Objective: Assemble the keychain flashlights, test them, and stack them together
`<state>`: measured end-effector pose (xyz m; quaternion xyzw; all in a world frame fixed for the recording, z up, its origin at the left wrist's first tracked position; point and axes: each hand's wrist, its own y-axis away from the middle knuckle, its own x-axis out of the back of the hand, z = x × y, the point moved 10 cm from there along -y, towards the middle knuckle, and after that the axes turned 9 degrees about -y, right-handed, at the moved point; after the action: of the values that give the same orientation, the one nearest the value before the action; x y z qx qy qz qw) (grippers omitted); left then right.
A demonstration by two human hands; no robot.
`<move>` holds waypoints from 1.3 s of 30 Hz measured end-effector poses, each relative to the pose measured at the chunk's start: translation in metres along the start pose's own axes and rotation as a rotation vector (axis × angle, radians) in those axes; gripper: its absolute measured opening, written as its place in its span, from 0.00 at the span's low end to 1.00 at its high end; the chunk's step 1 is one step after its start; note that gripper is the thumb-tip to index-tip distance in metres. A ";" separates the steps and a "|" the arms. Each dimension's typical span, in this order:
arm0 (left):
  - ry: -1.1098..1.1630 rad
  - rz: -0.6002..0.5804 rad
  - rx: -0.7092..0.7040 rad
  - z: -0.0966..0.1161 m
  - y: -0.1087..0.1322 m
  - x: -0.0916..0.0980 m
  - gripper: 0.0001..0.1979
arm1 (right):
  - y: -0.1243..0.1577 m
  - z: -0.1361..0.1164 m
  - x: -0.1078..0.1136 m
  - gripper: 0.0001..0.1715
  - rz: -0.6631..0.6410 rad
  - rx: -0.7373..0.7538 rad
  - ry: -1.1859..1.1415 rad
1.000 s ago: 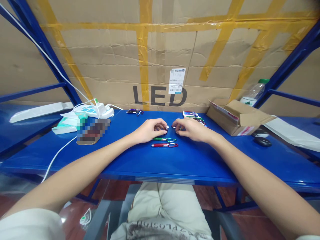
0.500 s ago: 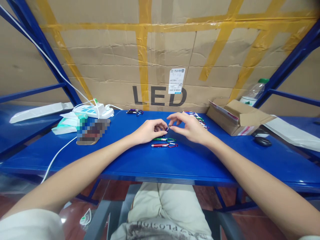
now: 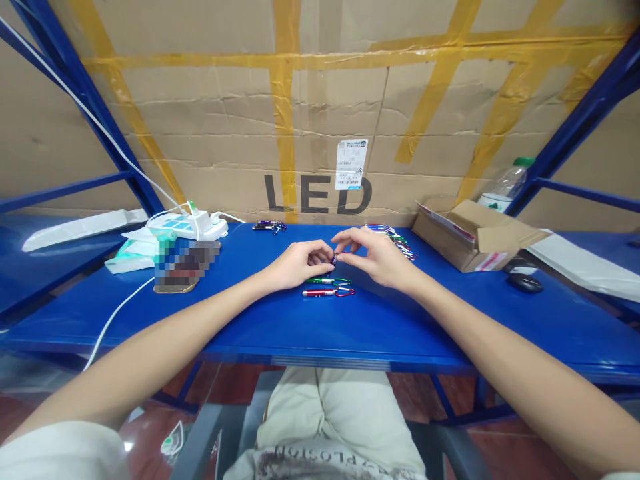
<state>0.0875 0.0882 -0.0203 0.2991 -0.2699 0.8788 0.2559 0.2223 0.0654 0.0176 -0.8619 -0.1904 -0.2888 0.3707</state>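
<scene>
My left hand (image 3: pixel 299 261) is curled round a small purple keychain torch (image 3: pixel 333 259) just above the blue table (image 3: pixel 360 327). My right hand (image 3: pixel 376 256) meets it from the right, thumb and forefinger pinched at the torch's tip, other fingers raised. Just in front of both hands lie a green keychain torch (image 3: pixel 324 281) and a red keychain torch (image 3: pixel 325 292), each with a carabiner clip, side by side on the table.
A bunch of coloured keychain torches (image 3: pixel 397 239) lies behind my right hand, a few dark ones (image 3: pixel 269 227) at the back. An open cardboard box (image 3: pixel 475 233), a bottle (image 3: pixel 505 183) and a mouse (image 3: pixel 524 283) are right; a power strip (image 3: pixel 193 223), tissue packs and cable left.
My right hand rose off the table and came left to the tip of the torch in my left hand. The view shifted slightly.
</scene>
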 end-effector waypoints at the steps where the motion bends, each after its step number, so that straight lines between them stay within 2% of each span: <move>1: 0.006 -0.004 0.000 0.000 0.000 0.000 0.14 | 0.000 0.000 0.000 0.14 0.000 -0.004 -0.009; 11: 0.072 -0.012 0.010 -0.006 -0.001 -0.002 0.16 | 0.000 -0.002 0.001 0.13 0.010 0.001 0.016; 17: 0.079 -0.006 0.017 -0.008 -0.002 0.000 0.16 | 0.000 -0.014 0.008 0.15 0.052 0.047 0.022; 25: 0.075 -0.002 0.012 -0.010 -0.002 0.000 0.19 | 0.000 -0.023 -0.003 0.16 -0.012 0.047 0.045; 32: 0.087 0.000 0.021 -0.011 -0.002 0.000 0.17 | 0.001 -0.023 0.011 0.19 0.075 0.063 0.049; 39: 0.089 0.000 0.028 -0.012 -0.002 0.000 0.16 | 0.002 -0.030 -0.003 0.28 -0.032 0.095 0.064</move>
<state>0.0843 0.0971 -0.0276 0.2631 -0.2459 0.8949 0.2635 0.2106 0.0417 0.0311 -0.8306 -0.2056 -0.3126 0.4125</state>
